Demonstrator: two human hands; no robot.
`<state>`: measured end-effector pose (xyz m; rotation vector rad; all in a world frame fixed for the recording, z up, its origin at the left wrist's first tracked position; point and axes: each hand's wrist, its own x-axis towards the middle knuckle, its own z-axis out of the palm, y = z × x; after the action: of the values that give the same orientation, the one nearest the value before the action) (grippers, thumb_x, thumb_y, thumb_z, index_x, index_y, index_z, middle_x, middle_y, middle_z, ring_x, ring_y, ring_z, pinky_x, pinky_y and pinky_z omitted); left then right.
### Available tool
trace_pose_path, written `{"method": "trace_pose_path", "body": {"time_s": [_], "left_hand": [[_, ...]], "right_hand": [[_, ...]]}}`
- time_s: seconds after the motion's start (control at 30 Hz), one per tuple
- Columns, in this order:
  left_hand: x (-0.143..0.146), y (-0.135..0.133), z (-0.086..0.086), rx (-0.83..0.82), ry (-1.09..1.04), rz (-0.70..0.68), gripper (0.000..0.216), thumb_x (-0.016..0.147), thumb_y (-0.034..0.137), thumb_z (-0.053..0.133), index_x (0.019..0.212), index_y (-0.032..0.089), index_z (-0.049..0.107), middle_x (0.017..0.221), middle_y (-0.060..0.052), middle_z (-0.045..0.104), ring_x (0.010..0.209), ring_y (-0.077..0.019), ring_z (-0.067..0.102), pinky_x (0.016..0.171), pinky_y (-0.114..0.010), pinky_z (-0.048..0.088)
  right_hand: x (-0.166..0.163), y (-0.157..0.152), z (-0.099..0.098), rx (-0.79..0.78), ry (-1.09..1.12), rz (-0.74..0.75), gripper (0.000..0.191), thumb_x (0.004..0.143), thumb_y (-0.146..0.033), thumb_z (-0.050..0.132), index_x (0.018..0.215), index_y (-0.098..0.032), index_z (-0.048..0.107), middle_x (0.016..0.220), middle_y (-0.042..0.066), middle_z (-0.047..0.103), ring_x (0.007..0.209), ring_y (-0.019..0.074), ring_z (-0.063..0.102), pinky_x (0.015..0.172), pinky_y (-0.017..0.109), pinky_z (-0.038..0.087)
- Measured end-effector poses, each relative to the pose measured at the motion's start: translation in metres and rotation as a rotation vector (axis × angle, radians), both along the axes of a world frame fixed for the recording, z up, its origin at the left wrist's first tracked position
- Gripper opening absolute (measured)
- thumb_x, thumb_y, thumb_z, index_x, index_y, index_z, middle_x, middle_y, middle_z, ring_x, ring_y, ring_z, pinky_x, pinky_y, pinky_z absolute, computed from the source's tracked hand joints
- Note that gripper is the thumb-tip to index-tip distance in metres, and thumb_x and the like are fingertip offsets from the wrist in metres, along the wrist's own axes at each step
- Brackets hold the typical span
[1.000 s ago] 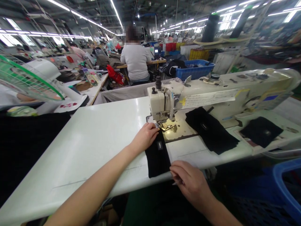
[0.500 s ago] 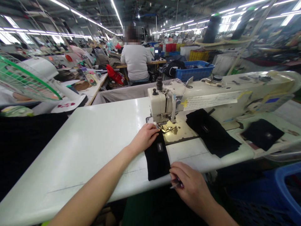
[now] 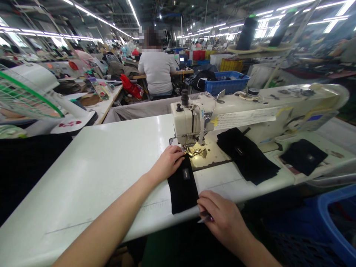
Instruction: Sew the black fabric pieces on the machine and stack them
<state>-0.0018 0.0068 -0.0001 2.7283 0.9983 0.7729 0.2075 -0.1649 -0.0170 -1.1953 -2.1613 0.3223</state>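
A narrow black fabric piece (image 3: 182,189) with a small label lies on the white table (image 3: 105,167), its far end under the presser foot of the cream sewing machine (image 3: 250,111). My left hand (image 3: 168,161) lies on the fabric's upper left edge close to the needle, fingers curled and pressing down. My right hand (image 3: 222,218) rests at the fabric's near right corner by the table edge, fingers closed around a small metal tool (image 3: 205,218) with a purple part.
More black pieces (image 3: 247,155) lie right of the needle, and another one (image 3: 303,155) on a tray. A blue crate (image 3: 333,222) stands low right. A green-caged fan (image 3: 30,96) sits left. A person in a grey shirt (image 3: 157,70) sits ahead, back turned.
The view has drifted slightly. My right hand has curled a little tighter around the small tool; the fabric and left hand stay in place at the presser foot.
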Motion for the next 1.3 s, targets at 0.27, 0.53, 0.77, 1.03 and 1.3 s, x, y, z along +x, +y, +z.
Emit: {"method": "trace_pose_path", "body": {"time_s": [0.27, 0.53, 0.77, 1.03, 1.3], "left_hand": [[0.001, 0.001, 0.002, -0.017, 0.035, 0.014, 0.02, 0.096, 0.016, 0.055, 0.109, 0.015, 0.07, 0.105, -0.011, 0.063, 0.098, -0.0247, 0.058, 0.089, -0.043, 0.053], [0.001, 0.002, 0.006, 0.002, 0.101, 0.024, 0.023, 0.096, 0.015, 0.053, 0.113, 0.014, 0.068, 0.109, -0.012, 0.063, 0.1, -0.0255, 0.058, 0.092, -0.045, 0.054], [0.005, -0.083, 0.024, -0.069, 0.072, -0.125, 0.019, 0.097, 0.019, 0.052, 0.104, 0.016, 0.07, 0.112, -0.011, 0.066, 0.102, -0.0242, 0.061, 0.086, -0.04, 0.059], [-0.009, -0.127, 0.015, 0.016, 0.182, -0.247, 0.034, 0.098, 0.019, 0.05, 0.129, 0.011, 0.06, 0.129, -0.015, 0.065, 0.124, -0.0308, 0.058, 0.097, -0.045, 0.06], [-0.007, -0.109, 0.018, 0.016, 0.193, -0.214, 0.032, 0.099, 0.027, 0.052, 0.126, 0.013, 0.063, 0.127, -0.015, 0.065, 0.124, -0.03, 0.059, 0.1, -0.044, 0.059]], "right_hand": [[0.003, 0.007, 0.01, -0.047, -0.136, 0.029, 0.018, 0.086, -0.006, 0.058, 0.097, -0.02, 0.057, 0.096, 0.003, 0.063, 0.076, 0.0171, 0.057, 0.06, 0.029, 0.034], [0.004, 0.007, 0.012, -0.075, -0.16, 0.026, 0.019, 0.085, -0.007, 0.061, 0.099, -0.019, 0.058, 0.099, 0.003, 0.063, 0.078, 0.017, 0.057, 0.061, 0.028, 0.036], [0.012, 0.0, 0.011, -0.023, -0.258, 0.037, 0.033, 0.085, -0.007, 0.056, 0.115, -0.019, 0.059, 0.107, 0.007, 0.063, 0.086, 0.0216, 0.061, 0.062, 0.03, 0.041], [0.015, 0.005, 0.01, -0.012, -0.298, 0.057, 0.036, 0.083, -0.007, 0.055, 0.117, -0.018, 0.062, 0.105, 0.008, 0.062, 0.087, 0.022, 0.06, 0.063, 0.031, 0.043], [0.012, 0.022, 0.016, -0.059, -0.346, 0.019, 0.038, 0.082, -0.005, 0.058, 0.117, -0.02, 0.063, 0.105, 0.006, 0.062, 0.089, 0.0199, 0.058, 0.067, 0.029, 0.043]]}}
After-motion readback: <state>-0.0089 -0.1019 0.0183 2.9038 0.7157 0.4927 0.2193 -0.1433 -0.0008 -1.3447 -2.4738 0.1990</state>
